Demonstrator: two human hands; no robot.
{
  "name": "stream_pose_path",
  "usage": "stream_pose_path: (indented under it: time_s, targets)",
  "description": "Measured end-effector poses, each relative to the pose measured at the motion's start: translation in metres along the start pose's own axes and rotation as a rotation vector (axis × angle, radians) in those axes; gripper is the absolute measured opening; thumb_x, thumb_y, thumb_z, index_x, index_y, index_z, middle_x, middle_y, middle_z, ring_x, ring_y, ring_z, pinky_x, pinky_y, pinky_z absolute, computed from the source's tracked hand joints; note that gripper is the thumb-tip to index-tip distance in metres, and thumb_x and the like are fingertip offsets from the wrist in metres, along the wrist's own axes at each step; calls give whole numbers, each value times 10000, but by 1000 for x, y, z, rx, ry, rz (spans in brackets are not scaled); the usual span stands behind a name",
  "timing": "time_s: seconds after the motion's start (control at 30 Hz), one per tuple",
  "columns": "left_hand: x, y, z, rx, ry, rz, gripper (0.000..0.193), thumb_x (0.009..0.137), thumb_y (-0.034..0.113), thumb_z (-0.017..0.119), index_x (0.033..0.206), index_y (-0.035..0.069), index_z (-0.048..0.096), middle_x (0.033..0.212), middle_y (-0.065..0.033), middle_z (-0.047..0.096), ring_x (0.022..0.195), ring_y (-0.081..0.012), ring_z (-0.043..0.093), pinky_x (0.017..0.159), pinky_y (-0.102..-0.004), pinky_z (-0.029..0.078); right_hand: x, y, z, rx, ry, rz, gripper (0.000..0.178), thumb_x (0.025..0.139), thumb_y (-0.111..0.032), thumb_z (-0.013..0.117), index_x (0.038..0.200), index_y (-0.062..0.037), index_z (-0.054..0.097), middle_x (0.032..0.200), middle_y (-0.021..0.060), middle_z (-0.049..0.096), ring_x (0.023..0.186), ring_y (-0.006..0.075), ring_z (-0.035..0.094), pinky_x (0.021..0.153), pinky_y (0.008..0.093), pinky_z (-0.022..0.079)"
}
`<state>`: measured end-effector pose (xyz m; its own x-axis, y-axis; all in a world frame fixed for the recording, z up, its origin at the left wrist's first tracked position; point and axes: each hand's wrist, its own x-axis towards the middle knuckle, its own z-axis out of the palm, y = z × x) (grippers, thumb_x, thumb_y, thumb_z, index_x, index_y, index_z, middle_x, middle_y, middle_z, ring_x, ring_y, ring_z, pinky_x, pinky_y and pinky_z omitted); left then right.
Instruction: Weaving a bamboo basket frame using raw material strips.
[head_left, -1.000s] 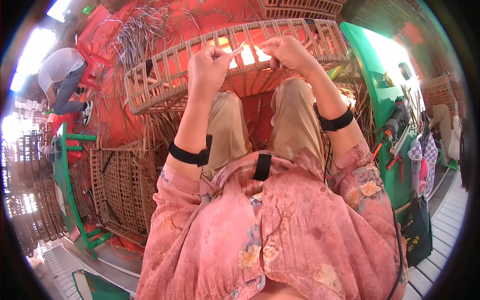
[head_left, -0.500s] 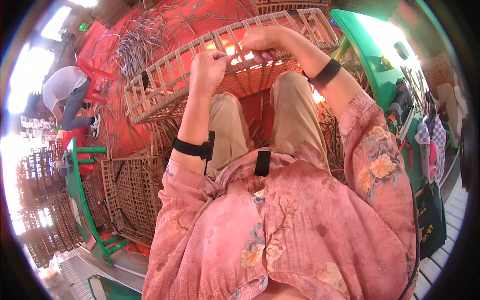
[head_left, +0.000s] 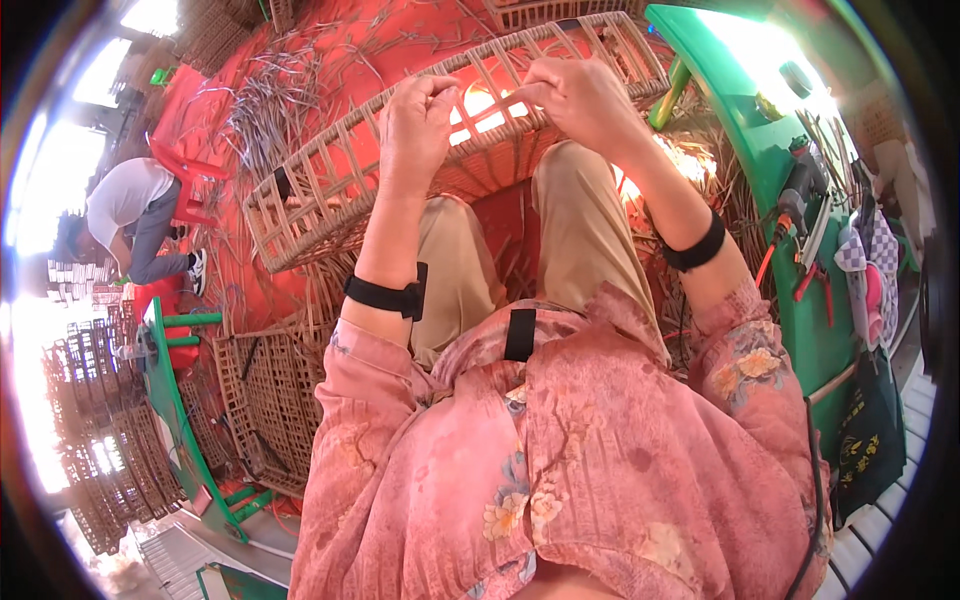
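A long woven wicker basket (head_left: 300, 225) with an open slatted frame slants across in front of my knees, its right end farther away. My left hand (head_left: 415, 128) is over the middle of it, thumb and fingers pinched together. To its right, my right hand (head_left: 585, 100) is also closed in a pinch, its fingertips pointing toward the left hand. A gap separates the two hands, with the basket's slats behind it. Whatever the fingertips hold is too thin or hidden to make out.
Loose strips (head_left: 270, 110) litter the red floor. On the right stands a green bench (head_left: 730, 110) with a power drill (head_left: 797, 190) and red-handled pliers (head_left: 815, 285). Another large basket (head_left: 270, 400) lies at left. A person (head_left: 135, 205) bends forward beside a red chair (head_left: 190, 185).
My right hand has turned and come a little right and nearer, its forearm swinging right. My left hand has risen slightly. The gap between the hands is wider.
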<state>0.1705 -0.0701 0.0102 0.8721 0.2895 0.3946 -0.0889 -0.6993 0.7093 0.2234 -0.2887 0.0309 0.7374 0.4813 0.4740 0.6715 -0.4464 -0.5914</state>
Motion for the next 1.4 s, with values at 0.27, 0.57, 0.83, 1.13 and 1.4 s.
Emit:
stream_pose_path:
  time_s: [0.27, 0.57, 0.83, 1.13, 1.4]
  targets:
    - [7, 39, 5, -559, -422, 5, 272, 963, 297, 651, 992, 42, 742, 781, 43, 628, 625, -23, 480, 560, -215, 397, 2, -9, -52, 115, 122, 75, 229, 955, -264, 656, 909, -48, 713, 582, 4, 581, 524, 52, 498, 497, 245, 394]
    - [-20, 29, -4, -237, -73, -321, 266, 874, 245, 687, 733, 20, 669, 632, -18, 632, 588, -70, 516, 580, -276, 432, 38, 35, -1, 247, -398, 316, 350, 978, -298, 530, 940, -1, 711, 642, 83, 676, 524, 146, 610, 489, 292, 466]
    - [-2, 15, 12, -44, -209, -318, 263, 850, 250, 700, 798, -8, 698, 650, -114, 633, 619, -191, 608, 625, -363, 477, 75, 27, 14, 176, -689, 529, 382, 944, -302, 548, 868, 48, 683, 626, 145, 667, 432, 177, 553, 412, 327, 412]
    - [-5, 37, 27, 122, -183, -190, 257, 854, 263, 725, 814, 11, 698, 640, -100, 619, 631, -208, 594, 640, -365, 470, 32, 52, 11, 245, -260, 196, 255, 878, -226, 678, 827, 23, 679, 617, 127, 665, 518, 171, 642, 487, 324, 476]
    - [16, 52, 59, 99, -87, 85, 218, 920, 241, 676, 963, 33, 728, 918, -114, 669, 761, -140, 618, 706, -317, 485, -6, 41, -70, -259, 91, 73, 221, 912, -266, 653, 852, -55, 669, 634, 138, 633, 657, 332, 652, 610, 430, 489]
